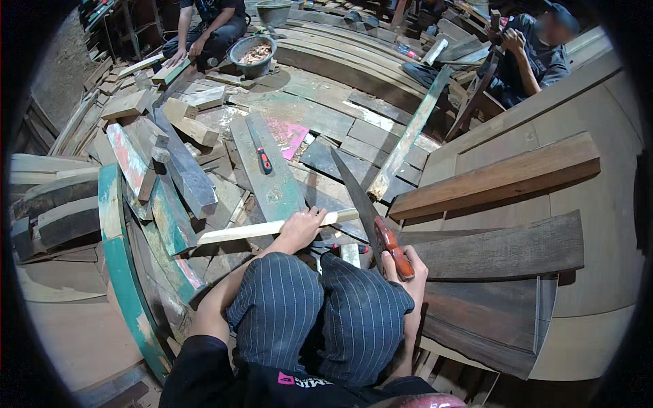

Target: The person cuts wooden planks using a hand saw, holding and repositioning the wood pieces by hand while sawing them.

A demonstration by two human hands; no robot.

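Sawing looks to be the step in hand. Left hand [299, 230] curls over a long, pale, squared wooden strip [238, 234], lying crosswise at the near end of a grey-green plank [275, 182]. Right hand [410, 273] wraps the handle of a broad, grey-bladed, red-brown-handled handsaw [364, 204], blade by the strip's right end; contact unclear. Cutting likely calls for firm pinning.
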